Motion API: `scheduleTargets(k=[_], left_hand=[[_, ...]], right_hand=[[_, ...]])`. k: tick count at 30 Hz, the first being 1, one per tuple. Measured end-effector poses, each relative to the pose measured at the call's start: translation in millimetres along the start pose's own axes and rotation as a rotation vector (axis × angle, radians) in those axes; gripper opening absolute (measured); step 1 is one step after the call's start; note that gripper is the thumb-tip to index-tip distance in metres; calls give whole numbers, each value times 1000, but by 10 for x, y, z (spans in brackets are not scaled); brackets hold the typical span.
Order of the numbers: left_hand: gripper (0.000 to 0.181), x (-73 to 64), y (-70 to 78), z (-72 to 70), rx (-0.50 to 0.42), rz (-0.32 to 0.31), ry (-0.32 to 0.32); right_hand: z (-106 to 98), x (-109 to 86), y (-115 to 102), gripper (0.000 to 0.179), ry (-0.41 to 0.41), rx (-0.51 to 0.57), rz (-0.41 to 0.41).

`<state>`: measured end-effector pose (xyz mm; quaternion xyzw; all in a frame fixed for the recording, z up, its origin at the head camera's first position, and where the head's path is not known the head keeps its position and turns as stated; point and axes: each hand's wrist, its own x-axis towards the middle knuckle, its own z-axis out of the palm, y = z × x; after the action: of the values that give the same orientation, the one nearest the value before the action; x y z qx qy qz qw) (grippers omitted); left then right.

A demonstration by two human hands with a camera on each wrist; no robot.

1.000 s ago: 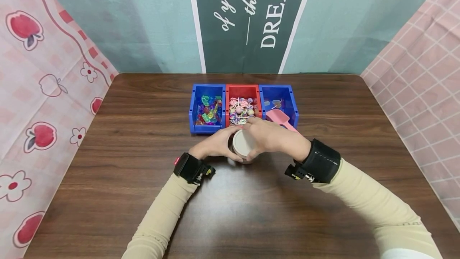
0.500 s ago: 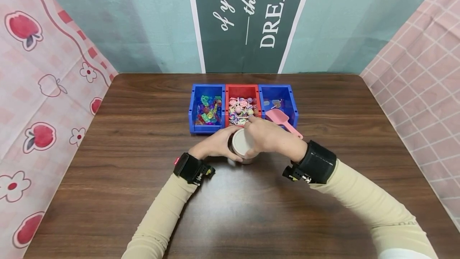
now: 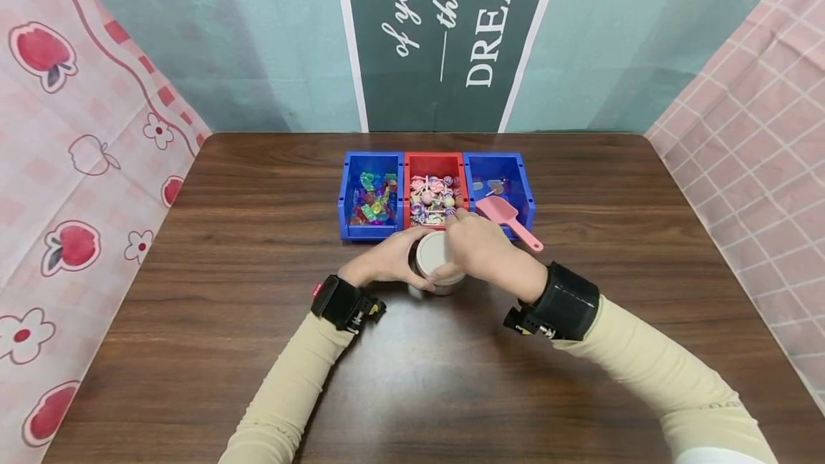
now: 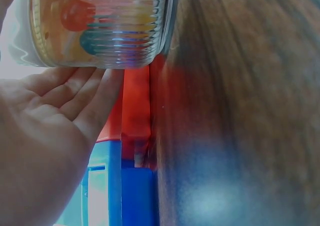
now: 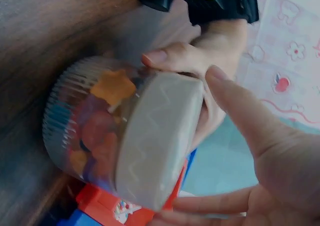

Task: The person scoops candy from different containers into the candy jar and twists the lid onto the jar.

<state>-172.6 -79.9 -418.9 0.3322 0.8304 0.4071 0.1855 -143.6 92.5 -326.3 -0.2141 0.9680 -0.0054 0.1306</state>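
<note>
A clear ribbed jar (image 4: 100, 26) stands on the table, with colourful pieces showing through its wall. On top sits a cream-white screw lid (image 3: 431, 250) with a zigzag pattern around its side. My left hand (image 3: 387, 256) grips the jar, thumb on the near side and fingers behind it. My right hand (image 3: 486, 245) holds the lid's edge from the right. In the right wrist view its thumb (image 5: 220, 78) reaches the upper rim and the fingers lie at the lower rim. The jar's far side is hidden by the hands in the head view.
Behind the jar stand three joined bins. The left blue bin (image 3: 370, 231) holds translucent coloured pieces, the red bin (image 3: 435, 162) lollipop-like pieces. A pink scoop (image 3: 509, 218) leans over the front of the right blue bin (image 3: 493, 163). Brown wood table (image 3: 412, 378) lies all around.
My right hand has turned about the lid, its wrist shifting left and slightly toward me. More of the pink scoop's handle shows. My left hand stays on the jar.
</note>
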Motion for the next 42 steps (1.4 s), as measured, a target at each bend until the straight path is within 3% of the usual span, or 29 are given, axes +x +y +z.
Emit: scheduleTargets(k=[5, 10, 14, 21, 29, 42], left_hand=[[92, -6, 1, 4, 10, -11, 5], [92, 6, -7, 1, 10, -15, 7], [92, 4, -3, 2, 11, -8, 4], [92, 4, -8, 5, -7, -10, 6], [91, 16, -7, 2, -13, -29, 10], [91, -3, -12, 11, -17, -24, 15]], right_hand=[[-38, -29, 31, 75, -28, 67, -122], [-66, -50, 17, 76, -104, 90, -131], [-55, -46, 19, 73, -87, 59, -145], [-40, -42, -5, 73, -41, 30, -94], [30, -57, -50, 73, 73, 18, -91], [83, -34, -72, 73, 88, 15, -11]])
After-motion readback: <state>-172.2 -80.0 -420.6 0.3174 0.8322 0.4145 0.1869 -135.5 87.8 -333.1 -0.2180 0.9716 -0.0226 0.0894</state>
